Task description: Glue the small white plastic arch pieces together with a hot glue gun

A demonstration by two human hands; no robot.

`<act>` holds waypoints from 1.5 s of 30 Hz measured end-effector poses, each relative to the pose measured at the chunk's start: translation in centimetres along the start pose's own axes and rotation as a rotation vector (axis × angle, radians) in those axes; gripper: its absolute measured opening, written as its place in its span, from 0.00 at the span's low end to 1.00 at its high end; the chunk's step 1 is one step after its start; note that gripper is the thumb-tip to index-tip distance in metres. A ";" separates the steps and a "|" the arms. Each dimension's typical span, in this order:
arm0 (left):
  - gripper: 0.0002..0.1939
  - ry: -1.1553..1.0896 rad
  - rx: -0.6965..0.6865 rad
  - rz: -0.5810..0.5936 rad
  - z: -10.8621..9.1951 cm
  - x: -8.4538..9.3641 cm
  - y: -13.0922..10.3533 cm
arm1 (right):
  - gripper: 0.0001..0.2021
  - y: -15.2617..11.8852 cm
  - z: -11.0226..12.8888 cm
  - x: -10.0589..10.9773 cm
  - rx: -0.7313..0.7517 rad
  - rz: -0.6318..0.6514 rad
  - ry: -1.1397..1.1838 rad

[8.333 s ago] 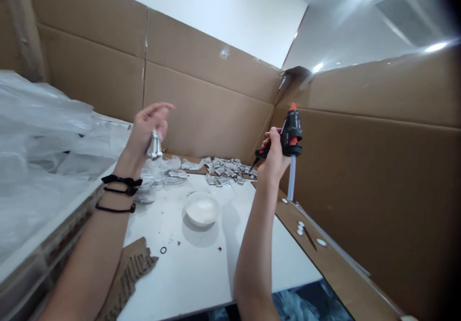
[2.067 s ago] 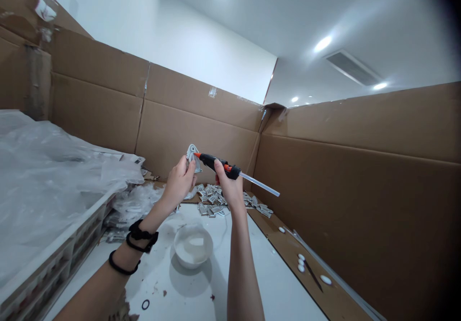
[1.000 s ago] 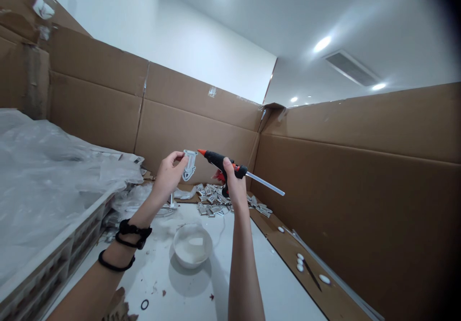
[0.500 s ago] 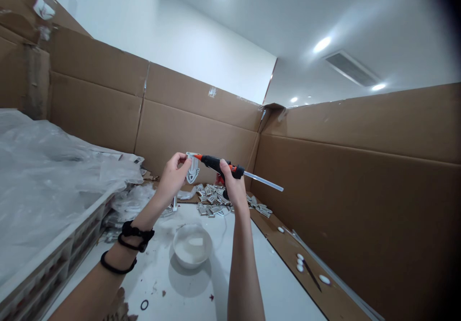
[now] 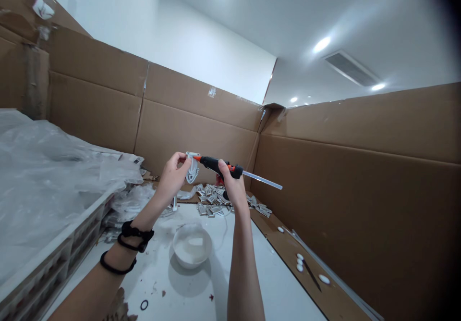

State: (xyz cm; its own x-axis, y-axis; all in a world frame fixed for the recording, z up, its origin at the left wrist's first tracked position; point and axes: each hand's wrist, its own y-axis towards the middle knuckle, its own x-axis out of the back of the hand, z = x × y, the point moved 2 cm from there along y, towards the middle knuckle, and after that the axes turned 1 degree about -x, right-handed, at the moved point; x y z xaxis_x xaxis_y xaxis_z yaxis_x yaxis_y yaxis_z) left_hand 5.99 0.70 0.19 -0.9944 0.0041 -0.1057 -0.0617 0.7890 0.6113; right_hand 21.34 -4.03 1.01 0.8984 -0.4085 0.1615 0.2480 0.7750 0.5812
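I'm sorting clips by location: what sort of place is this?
Probably a makeshift craft or assembly workstation: cardboard walls border a white table, the right hand holds a glue gun, and a pile of small grey parts lies beyond the white bowl.

My left fingers [image 5: 182, 157] pinch a pale arched piece [image 5: 193, 172]; my right fingers [image 5: 224, 168] grip a black glue gun [image 5: 210, 163], its orange tip [image 5: 196, 158] at the piece, contact unclear. Below, a white bowl [image 5: 192, 247] stands on my bench [image 5: 276, 282], similar pieces [image 5: 209, 209] heaped beyond it.

Cardboard partitions [image 5: 360, 191], white wall [image 5: 212, 42], lit ceiling [image 5: 288, 13]
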 end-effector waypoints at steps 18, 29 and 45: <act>0.09 0.010 -0.024 0.010 0.2 0.1 0.1 | 0.26 0.0 -0.1 0.0 -0.004 0.012 -0.022; 0.11 -0.064 0.077 0.020 0.4 -0.1 0.0 | 0.25 0.0 0.0 0.0 0.057 -0.093 -0.090; 0.11 -0.247 0.166 0.080 -1.2 -0.2 -0.5 | 0.14 3.1 -5.9 1.9 -0.132 -0.240 -0.309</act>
State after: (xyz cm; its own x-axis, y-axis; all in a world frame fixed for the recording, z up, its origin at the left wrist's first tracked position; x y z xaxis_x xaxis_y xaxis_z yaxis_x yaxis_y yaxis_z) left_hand 6.10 -0.47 0.83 -0.9432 0.2035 -0.2627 0.0511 0.8699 0.4907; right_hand 25.94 0.42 -1.62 0.6633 -0.6950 0.2774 0.4995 0.6872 0.5275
